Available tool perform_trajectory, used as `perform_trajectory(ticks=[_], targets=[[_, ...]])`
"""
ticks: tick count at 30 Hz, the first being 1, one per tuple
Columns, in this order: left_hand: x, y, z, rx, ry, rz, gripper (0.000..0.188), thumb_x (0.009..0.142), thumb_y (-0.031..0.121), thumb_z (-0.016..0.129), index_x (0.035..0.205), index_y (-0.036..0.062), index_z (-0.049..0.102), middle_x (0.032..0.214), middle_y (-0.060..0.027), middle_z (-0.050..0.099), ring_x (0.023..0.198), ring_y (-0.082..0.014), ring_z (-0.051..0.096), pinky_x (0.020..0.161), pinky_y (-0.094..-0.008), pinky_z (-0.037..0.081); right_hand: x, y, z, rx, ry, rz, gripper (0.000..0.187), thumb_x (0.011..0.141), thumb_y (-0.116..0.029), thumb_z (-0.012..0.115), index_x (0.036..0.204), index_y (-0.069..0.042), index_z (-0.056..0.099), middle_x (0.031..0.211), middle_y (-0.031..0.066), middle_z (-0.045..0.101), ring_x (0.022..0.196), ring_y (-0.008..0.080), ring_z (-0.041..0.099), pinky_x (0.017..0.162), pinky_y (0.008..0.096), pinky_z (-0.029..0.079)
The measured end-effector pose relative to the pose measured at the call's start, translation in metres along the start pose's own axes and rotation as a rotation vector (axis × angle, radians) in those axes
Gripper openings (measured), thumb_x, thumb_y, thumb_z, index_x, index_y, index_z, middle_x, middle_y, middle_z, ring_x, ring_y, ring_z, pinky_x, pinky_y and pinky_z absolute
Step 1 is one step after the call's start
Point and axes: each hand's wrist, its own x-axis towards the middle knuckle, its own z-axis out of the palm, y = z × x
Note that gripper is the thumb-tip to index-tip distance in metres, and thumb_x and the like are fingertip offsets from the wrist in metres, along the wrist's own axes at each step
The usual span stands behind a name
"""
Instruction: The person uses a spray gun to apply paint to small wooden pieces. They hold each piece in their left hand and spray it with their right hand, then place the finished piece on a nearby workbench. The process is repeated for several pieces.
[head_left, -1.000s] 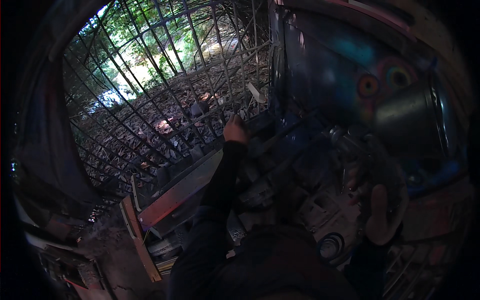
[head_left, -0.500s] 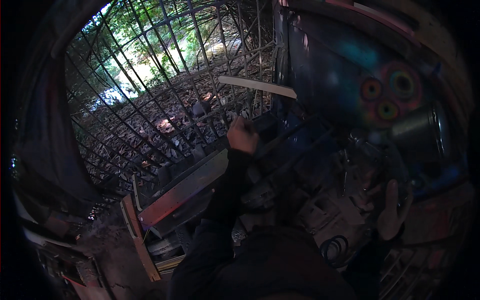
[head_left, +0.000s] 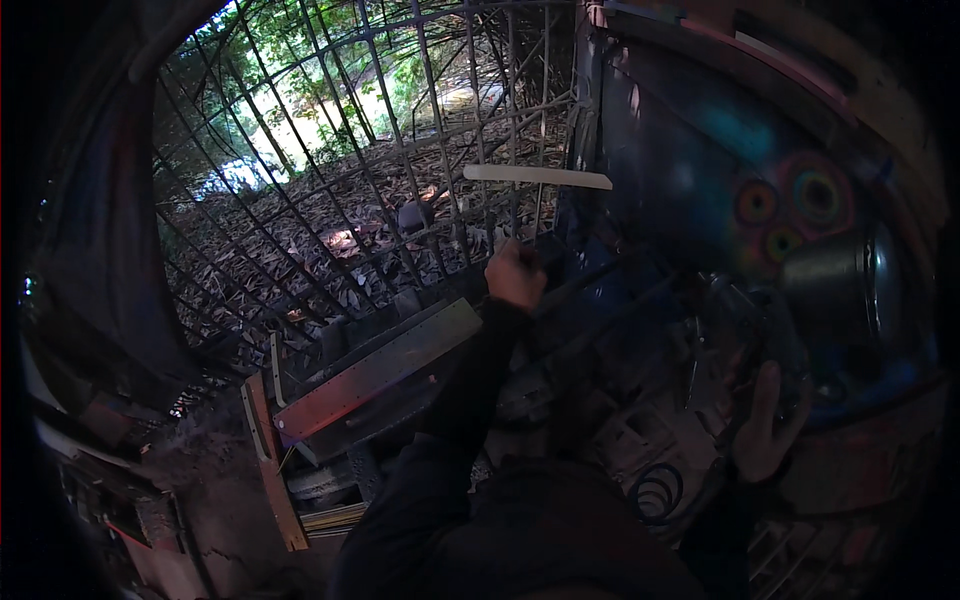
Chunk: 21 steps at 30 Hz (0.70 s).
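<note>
My left hand [head_left: 515, 275] is closed in a fist below the barred window, beyond a long metal strip. Whatever is in its fingers, if anything, is too dark to make out. Above it, a pale flat strip [head_left: 538, 178] lies across the view of the bars; no contact with the hand shows, and I cannot tell what holds it up. My right hand [head_left: 762, 432] is at the lower right, beside dim clutter, its fingers stretched and spread with nothing visible in them.
Iron bars [head_left: 385, 110] front leafy ground. A long perforated metal strip [head_left: 375, 375] slants left of my left arm, near a narrow wooden piece [head_left: 272, 465]. A dark coil [head_left: 657, 495] sits by my right arm; a shiny metal cylinder [head_left: 835, 285] stands right, near a painted panel [head_left: 690, 130].
The whole view has shifted, moving the scene slightly right. The pale strip is now closer to level. My right hand appears a little further left; both hands keep their shape.
</note>
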Motion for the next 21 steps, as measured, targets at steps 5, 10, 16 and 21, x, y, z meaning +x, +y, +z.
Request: perform_trajectory(ticks=[5,10,16,21], targets=[[-0.001,-0.003,0.006,0.010,-0.035,-0.013,0.006,0.069,0.008,0.060,0.071,0.0052,0.055,0.074,-0.0158,0.061,0.074,-0.0367,0.060,0.065,-0.0455,0.047,-0.003,-0.032,0.023,-0.014,-0.189,0.044,0.032,0.090,-0.017,0.051,0.118,0.000,0.045,0.082,0.0082,0.061,0.065,0.0098,0.053,0.050,0.0190,0.038],[-0.003,0.001,0.009,0.019,-0.054,-0.023,0.007,0.068,0.008,0.060,0.073,0.0058,0.056,0.075,-0.0149,0.060,0.075,-0.0367,0.060,0.065,-0.0460,0.047,-0.007,-0.042,0.038,0.056,-0.337,0.017,0.043,0.082,-0.012,0.056,0.119,0.007,0.048,0.085,0.0110,0.063,0.073,0.0155,0.061,0.064,0.0259,0.048],[-0.008,0.000,0.008,0.022,0.003,-0.042,0.009,0.071,0.009,0.063,0.075,0.0029,0.057,0.073,-0.0175,0.060,0.073,-0.0373,0.061,0.064,-0.0420,0.048,-0.003,-0.049,0.052,0.199,-0.576,-0.034,0.045,0.082,-0.019,0.057,0.118,0.007,0.049,0.092,0.0158,0.064,0.075,0.0162,0.061,0.063,0.0267,0.049],[-0.020,-0.024,-0.022,-0.134,0.005,-0.079,0.008,0.074,0.006,0.063,0.076,0.0043,0.056,0.072,-0.0162,0.058,0.071,-0.0349,0.060,0.062,-0.0400,0.047,-0.011,-0.025,0.045,0.328,-0.433,0.085,0.052,0.088,-0.031,0.056,0.120,0.008,0.046,0.095,0.0185,0.062,0.072,0.0191,0.060,0.055,0.0243,0.049]])
